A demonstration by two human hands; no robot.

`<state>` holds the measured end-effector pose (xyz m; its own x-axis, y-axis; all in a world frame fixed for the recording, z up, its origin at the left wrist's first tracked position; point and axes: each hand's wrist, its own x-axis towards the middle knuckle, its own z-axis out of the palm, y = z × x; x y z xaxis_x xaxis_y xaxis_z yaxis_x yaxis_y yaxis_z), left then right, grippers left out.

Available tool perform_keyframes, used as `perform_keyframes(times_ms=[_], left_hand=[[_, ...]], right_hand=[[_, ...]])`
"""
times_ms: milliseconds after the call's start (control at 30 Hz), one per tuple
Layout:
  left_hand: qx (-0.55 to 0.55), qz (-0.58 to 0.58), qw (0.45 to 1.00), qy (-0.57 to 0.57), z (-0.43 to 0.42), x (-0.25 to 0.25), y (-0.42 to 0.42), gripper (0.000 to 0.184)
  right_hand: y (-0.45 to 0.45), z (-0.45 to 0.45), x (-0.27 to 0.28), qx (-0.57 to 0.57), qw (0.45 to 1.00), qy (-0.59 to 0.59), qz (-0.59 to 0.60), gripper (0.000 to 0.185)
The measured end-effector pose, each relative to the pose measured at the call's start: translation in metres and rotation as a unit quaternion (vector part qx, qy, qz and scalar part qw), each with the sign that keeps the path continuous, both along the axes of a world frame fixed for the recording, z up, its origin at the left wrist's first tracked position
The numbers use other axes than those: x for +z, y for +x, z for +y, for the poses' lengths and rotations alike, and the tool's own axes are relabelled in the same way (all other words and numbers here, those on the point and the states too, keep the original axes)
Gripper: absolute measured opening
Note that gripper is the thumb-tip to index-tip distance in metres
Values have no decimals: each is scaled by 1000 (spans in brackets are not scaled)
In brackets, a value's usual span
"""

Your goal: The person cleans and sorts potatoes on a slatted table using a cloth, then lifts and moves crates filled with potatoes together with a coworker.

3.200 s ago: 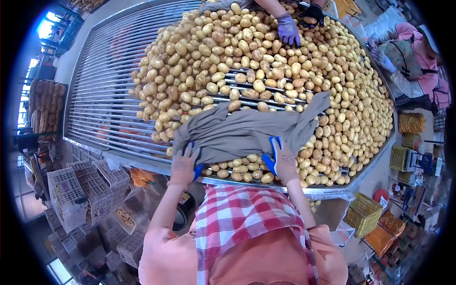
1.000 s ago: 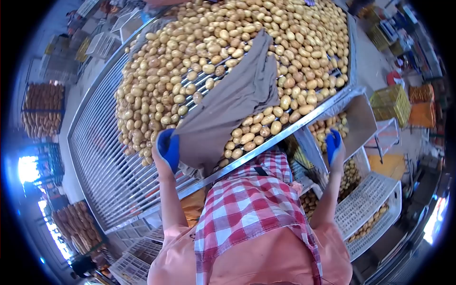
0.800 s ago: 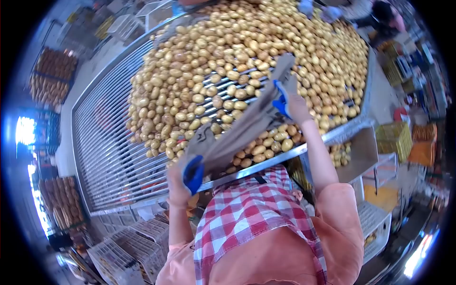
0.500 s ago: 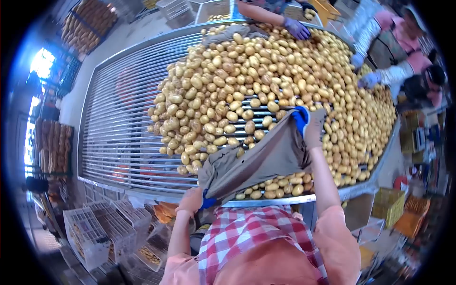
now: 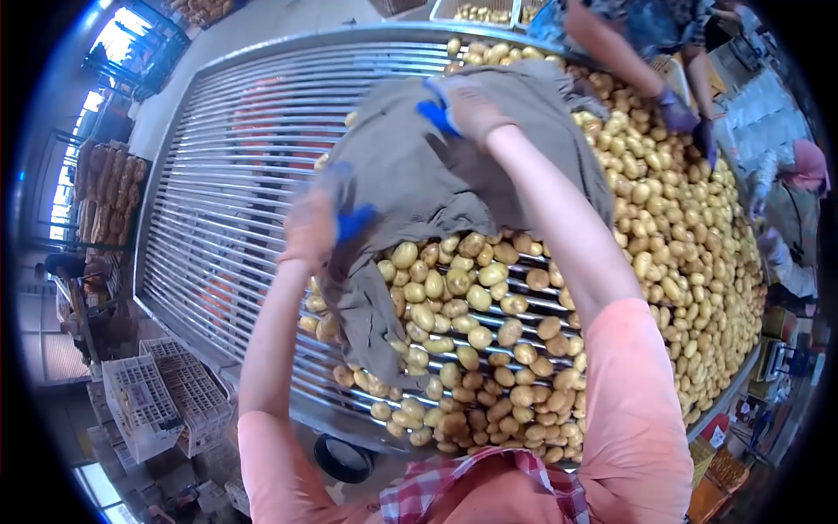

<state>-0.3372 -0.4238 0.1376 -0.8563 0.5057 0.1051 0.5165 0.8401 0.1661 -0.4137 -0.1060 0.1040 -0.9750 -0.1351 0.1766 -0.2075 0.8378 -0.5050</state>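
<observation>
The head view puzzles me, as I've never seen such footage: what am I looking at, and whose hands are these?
No robot here: a camera worn on a person's head looks forward and down. A grey cloth and many potatoes lie on a table of metal bars. The wearer's right hand is over the cloth; the left hand, blurred, is at its left edge. Whether either grips it, I can't tell. The purple gloves at upper right belong to a co-worker.
</observation>
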Motion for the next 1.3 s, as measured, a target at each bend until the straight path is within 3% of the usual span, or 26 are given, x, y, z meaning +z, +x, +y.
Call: perform_keyframes(times_ms=[33,67,100,167,233,267,300,367,433,500,567,600,633,667,700,767,833,900,933,967,1033,1100,1167,1200,1233,1300], left_hand=[[-55,49,997,-25,19,-35,0,92],[-4,-59,997,-44,41,-20,-1,104],[9,-79,997,-14,42,-41,-18,107],[33,-114,992,43,51,-50,-43,109],[27,-112,993,5,46,-72,-77,108],[29,-113,993,2,46,-76,-81,108],[8,-95,995,3,47,-80,-81,106],[-19,-91,995,33,57,-62,-61,98],[-63,-113,991,29,65,-47,-32,92],[-85,-126,988,3,73,-37,3,84],[-138,-128,981,-45,81,-43,51,87],[-114,-97,984,-95,89,-42,82,84],[-122,-106,975,-154,97,-37,105,75],[-147,-67,970,-180,105,-39,129,72],[-171,-33,962,-208,106,-45,153,70],[-215,-37,950,-224,99,-76,191,69],[-257,-36,937,-235,104,-83,223,69],[-305,-47,915,-259,106,-70,233,74],[-293,-123,932,-175,112,-55,231,75],[-294,-124,931,-176,120,-59,225,75],[-325,-128,922,-164,141,-70,202,77],[-343,-101,917,-179,163,-93,174,63],[-336,-52,924,-174,186,-101,150,62],[-330,-57,930,-151,192,-104,137,62],[-323,-63,936,-125,200,-106,121,62],[-276,-200,931,-133,228,-84,101,76]], right_hand=[[-3,-23,-36,-37,990,102,93,58],[-20,-31,-58,-74,986,115,99,58],[-43,-31,-72,-109,980,129,105,58],[-93,-24,-71,-37,990,119,-61,58],[-81,-29,-39,-37,975,218,-33,60],[-80,-26,-42,-40,991,129,-7,43],[-77,-20,-42,-41,991,126,-7,43],[-65,-8,-41,9,995,44,-93,64],[-52,-6,-72,17,999,-32,-26,62],[34,-10,7,-58,911,-184,-364,66],[75,0,-16,20,832,-376,-407,59],[92,12,-51,86,864,-380,-318,51],[123,22,-55,129,880,-377,-259,47],[170,25,-37,127,939,-291,-133,48],[200,21,-38,62,951,-258,-157,44],[279,15,-43,4,982,-189,-14,45],[358,18,-43,-60,990,-129,22,52],[405,33,-53,-84,980,-180,-28,49],[422,38,-55,-114,981,-152,-45,48],[428,44,-57,-144,980,-125,-62,47],[414,59,-74,-173,982,-67,-35,46],[382,82,-84,-172,984,13,33,47],[328,106,-84,-177,977,-51,-108,48],[299,120,-78,-97,993,-62,-27,52],[275,135,-104,-133,987,-66,-63,59],[219,170,-111,-79,994,71,21,60]])
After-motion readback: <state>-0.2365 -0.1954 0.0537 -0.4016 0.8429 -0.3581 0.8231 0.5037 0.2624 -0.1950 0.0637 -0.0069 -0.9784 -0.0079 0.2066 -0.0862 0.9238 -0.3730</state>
